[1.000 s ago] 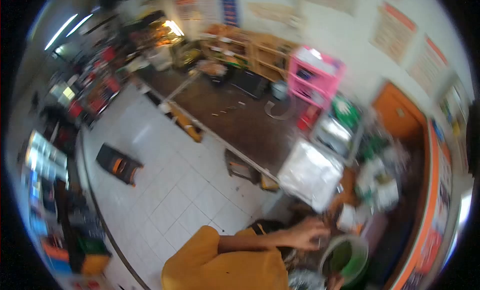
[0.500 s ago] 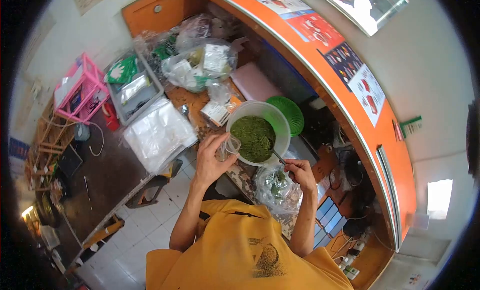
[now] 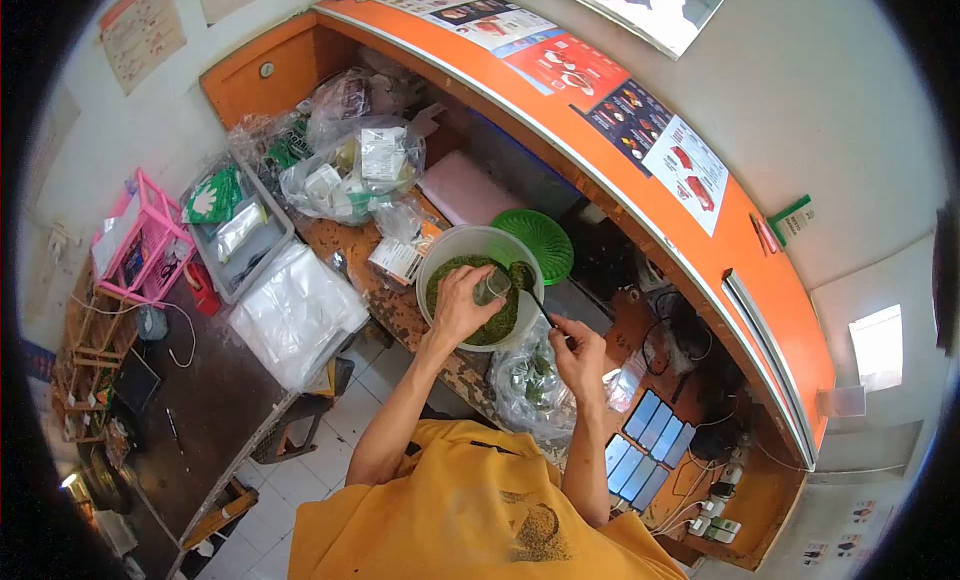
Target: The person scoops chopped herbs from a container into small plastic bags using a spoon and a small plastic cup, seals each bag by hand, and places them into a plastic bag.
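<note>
A translucent white tub (image 3: 533, 315) holds a chopped green mixture (image 3: 490, 330). Over it, my left hand (image 3: 460, 307) grips a small clear plastic cup (image 3: 491, 286), tilted with its opening towards the spoon. My right hand (image 3: 577, 358) is closed round the dark handle of a spoon (image 3: 538, 305). A heap of the green mixture lies on the spoon's bowl, near the tub's right inner wall and close to the cup. How much the cup contains is hard to make out. Beside the tub, below my right hand, sits a clear plastic bag (image 3: 530, 385) with green bits inside.
A green plastic basket (image 3: 548, 242) stands behind the tub. Left of it are a small white box (image 3: 396, 260), bulky plastic bags (image 3: 350, 175), a grey tray (image 3: 250, 255) and a stack of clear bags (image 3: 300, 315). Several phones (image 3: 650, 435) and cables lie at the right.
My left hand has brought the cup from the tub's left rim to over the mixture. The spoon has come up out of the mixture with a heap on it. The camera view has shifted.
</note>
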A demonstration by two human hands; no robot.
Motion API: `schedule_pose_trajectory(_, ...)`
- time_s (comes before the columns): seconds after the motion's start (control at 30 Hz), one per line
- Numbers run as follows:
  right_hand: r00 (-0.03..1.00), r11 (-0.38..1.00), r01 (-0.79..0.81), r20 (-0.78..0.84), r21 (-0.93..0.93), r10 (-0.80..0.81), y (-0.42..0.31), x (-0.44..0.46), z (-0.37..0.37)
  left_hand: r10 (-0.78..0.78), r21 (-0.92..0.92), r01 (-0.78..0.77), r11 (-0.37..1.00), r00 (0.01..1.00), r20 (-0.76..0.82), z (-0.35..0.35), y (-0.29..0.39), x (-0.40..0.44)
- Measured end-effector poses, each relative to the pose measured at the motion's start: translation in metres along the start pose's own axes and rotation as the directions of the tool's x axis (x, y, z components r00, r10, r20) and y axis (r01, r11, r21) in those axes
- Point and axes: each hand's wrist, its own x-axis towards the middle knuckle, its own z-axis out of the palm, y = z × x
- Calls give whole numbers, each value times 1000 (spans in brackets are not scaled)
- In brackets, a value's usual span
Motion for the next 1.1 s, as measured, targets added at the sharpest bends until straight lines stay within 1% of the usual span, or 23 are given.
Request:
schedule_pose_trajectory(0.07, 994, 986, 93, -37, -140, -99, -9, -3, 7, 4, 0, -4, 1000, 1000, 2, 6, 0, 3)
schedule_pose_trajectory(0.17, 987, 968, 119, -81, -219, -140, -17, -6, 11, 12, -4, -12, 1000, 1000, -9, 12, -2, 4)
schedule_pose_trajectory(0.23, 987, 977, 96, -107, -192, -119, -17, -6, 12, 16, -16, -17, 1000, 1000, -23, 15, -4, 4)
schedule_pose_trajectory(0.37, 984, 983, 89, -140, -162, -113, 0, 4, 17, -33, -114, 27, 993, 998, -49, 12, -7, 2)
schedule_pose_trajectory(0.47, 995, 989, 74, -52, -127, -81, 17, 15, 28, -108, -244, 83, 966, 990, -92, 12, -15, 0)
schedule_pose_trajectory(0.53, 995, 987, 95, -28, -133, -99, 18, 21, 35, -163, -349, 110, 930, 979, -126, 15, -24, -1)
schedule_pose_trajectory(0.63, 989, 975, 144, 4, -170, -145, 28, 29, 46, -175, -359, 98, 928, 966, -189, 11, -25, -4)
schedule_pose_trajectory(0.67, 987, 969, 161, 12, -187, -161, 33, 32, 50, -151, -304, 82, 949, 966, -211, 9, -24, -6)
schedule_pose_trajectory(0.73, 939, 896, 312, -40, -316, -341, 43, 38, 57, -97, -191, 50, 980, 964, -247, 3, -16, -6)
schedule_pose_trajectory(0.77, 901, 843, 379, -56, -381, -430, 47, 40, 60, -63, -172, 21, 985, 969, -240, 3, -15, -6)
schedule_pose_trajectory(0.83, 953, 938, 288, -39, -192, -301, 25, 47, 58, 8, -136, -39, 990, 975, -221, 3, -13, -6)
schedule_pose_trajectory(0.87, 973, 969, 226, -24, -96, -230, 13, 50, 57, 2, -148, -35, 988, 977, -213, 3, -12, -7)
schedule_pose_trajectory(0.97, 984, 973, 180, -13, 142, -180, -12, 62, 61, 63, -94, -84, 992, 977, -203, 6, -8, -8)
schedule_pose_trajectory(1.0, 969, 959, 249, -33, 135, -246, -11, 68, 66, 68, -81, -84, 993, 980, -185, 7, -4, -9)
schedule_pose_trajectory(1.1, 972, 966, 233, 2, 110, -234, -14, 76, 70, 83, -54, -93, 994, 985, -154, 7, 6, -11)
